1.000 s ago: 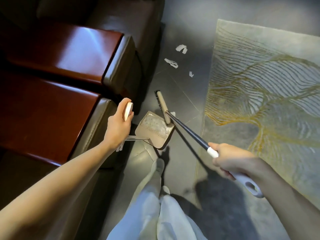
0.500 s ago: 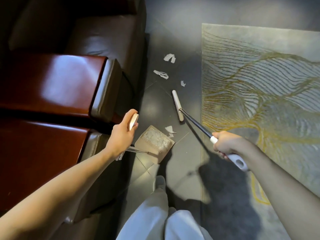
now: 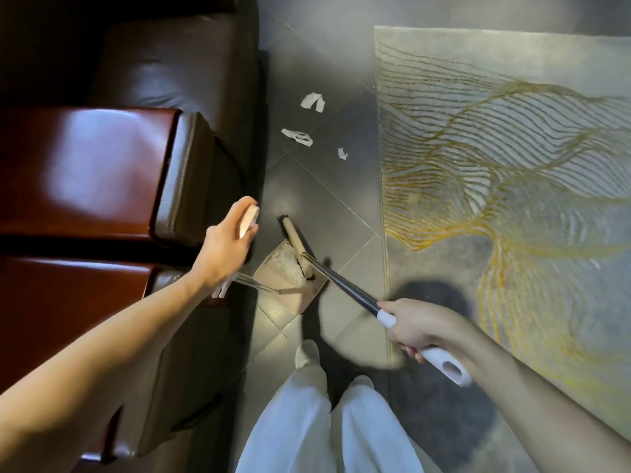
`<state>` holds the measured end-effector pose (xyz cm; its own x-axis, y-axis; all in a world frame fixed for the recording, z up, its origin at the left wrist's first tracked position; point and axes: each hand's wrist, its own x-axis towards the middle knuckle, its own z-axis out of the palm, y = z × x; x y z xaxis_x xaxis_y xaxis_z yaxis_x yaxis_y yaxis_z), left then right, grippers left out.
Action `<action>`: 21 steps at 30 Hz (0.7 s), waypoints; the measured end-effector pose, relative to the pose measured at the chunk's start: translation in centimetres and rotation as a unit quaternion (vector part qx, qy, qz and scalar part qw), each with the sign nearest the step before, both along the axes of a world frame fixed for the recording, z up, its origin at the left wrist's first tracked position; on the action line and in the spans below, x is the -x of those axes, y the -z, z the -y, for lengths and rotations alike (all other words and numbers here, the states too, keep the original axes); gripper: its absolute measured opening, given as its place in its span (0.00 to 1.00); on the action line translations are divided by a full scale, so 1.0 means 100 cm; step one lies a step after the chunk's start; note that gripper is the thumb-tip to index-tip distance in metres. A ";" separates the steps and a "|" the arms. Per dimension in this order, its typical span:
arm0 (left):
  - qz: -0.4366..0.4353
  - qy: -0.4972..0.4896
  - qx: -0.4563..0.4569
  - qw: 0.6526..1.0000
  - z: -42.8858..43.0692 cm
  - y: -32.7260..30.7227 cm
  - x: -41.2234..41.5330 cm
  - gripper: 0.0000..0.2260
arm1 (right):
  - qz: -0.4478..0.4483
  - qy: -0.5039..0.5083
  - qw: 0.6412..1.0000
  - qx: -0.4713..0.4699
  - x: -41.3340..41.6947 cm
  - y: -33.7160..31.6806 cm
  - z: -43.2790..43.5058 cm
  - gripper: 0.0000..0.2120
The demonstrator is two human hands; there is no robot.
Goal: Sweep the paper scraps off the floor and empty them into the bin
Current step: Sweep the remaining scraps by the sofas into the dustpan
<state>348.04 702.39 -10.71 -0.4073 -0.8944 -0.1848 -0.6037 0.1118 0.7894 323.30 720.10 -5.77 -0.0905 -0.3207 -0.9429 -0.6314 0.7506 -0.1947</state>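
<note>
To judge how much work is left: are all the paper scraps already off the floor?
No, three scraps lie on the floor beyond the broom, between the sofa and the rug.

The beige plastic dustpan at frame centre is partly covered by the tan broom head; its contents cannot be made out. Its thin metal stem is blurred. The grey gold-lined rug is cut off at the right edge.

dark tiled floor, three white paper scraps on it, patterned rug alongside, beige dustpan resting
</note>
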 end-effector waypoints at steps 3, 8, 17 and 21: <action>0.010 0.014 0.001 1.000 -0.014 -0.001 -0.011 0.19 | 0.000 0.033 0.999 0.011 0.007 -0.016 -0.020 0.33; 0.031 0.035 0.011 0.999 -0.046 -0.007 -0.020 0.20 | -0.023 0.043 0.998 0.028 0.013 -0.034 -0.053 0.34; 0.033 0.082 0.023 0.996 -0.093 -0.006 -0.030 0.19 | -0.050 0.065 0.996 0.038 0.007 -0.033 -0.125 0.29; 0.041 0.117 0.022 0.992 -0.104 -0.012 -0.036 0.19 | -0.065 0.092 0.993 0.015 -0.017 -0.023 -0.153 0.20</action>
